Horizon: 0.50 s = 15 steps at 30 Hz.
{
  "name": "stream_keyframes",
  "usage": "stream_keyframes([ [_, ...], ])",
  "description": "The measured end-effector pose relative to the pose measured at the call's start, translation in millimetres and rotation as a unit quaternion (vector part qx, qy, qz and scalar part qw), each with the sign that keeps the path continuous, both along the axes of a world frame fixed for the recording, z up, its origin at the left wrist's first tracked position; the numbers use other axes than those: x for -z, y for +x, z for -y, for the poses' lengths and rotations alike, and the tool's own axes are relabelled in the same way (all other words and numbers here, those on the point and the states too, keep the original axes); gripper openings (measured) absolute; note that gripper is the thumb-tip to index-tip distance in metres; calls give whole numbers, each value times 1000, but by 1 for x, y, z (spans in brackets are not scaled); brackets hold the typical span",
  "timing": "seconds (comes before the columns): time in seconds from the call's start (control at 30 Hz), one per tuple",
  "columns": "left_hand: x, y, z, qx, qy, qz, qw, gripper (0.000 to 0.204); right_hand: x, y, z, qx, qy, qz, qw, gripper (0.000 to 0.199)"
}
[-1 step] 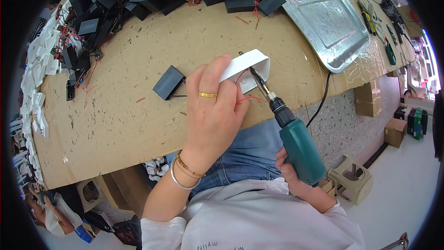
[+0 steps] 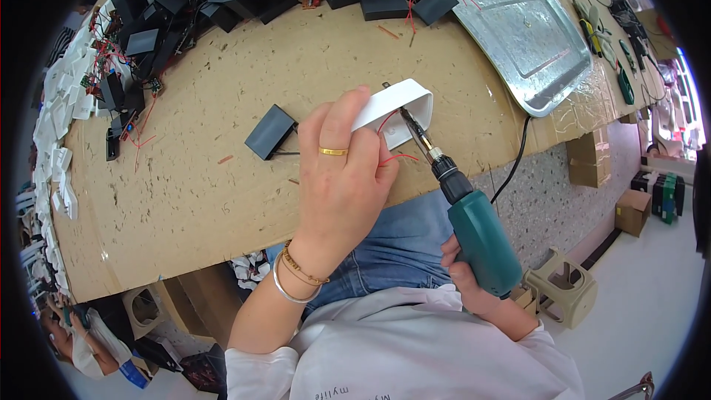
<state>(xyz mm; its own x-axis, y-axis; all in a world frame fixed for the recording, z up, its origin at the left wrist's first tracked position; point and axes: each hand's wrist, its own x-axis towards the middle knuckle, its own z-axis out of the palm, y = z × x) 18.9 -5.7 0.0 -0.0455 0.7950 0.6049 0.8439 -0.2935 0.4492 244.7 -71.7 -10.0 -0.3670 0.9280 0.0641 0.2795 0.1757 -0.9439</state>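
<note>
My left hand (image 2: 341, 178), with a gold ring and bracelets at the wrist, grips a white plastic housing (image 2: 406, 102) and presses it onto the brown board table (image 2: 185, 185). My right hand (image 2: 461, 272) is wrapped around the handle of a green electric screwdriver (image 2: 480, 241). Its bit reaches into the open side of the housing. Thin red wires (image 2: 396, 157) curl out of the housing below my left fingers. A black rectangular module (image 2: 269, 131) lies just left of my left hand.
A dented metal tray (image 2: 533, 37) lies at the table's far right. Several black modules with red wires (image 2: 222, 0) are heaped along the far edge, and white parts (image 2: 59, 126) line the left edge. A black cable (image 2: 516, 163) hangs off the table. Cardboard boxes (image 2: 592, 159) and a plastic stool (image 2: 564, 290) stand on the floor.
</note>
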Motion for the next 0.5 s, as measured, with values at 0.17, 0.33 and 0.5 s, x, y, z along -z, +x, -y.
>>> stream_keyframes([
  [0.17, 0, -1, 0, 1, 3, 2, 1000, 19, -3, 1, -1, -9, 1, 12, 1000, 47],
  [0.33, 1, -1, 0, 3, 7, 5, 1000, 19, -7, 1, -1, -1, -35, -16, 999, 46],
  [0.5, 1, -1, 0, 0, 4, 4, 1000, 20, -7, 3, -2, -7, -34, -12, 999, 43],
])
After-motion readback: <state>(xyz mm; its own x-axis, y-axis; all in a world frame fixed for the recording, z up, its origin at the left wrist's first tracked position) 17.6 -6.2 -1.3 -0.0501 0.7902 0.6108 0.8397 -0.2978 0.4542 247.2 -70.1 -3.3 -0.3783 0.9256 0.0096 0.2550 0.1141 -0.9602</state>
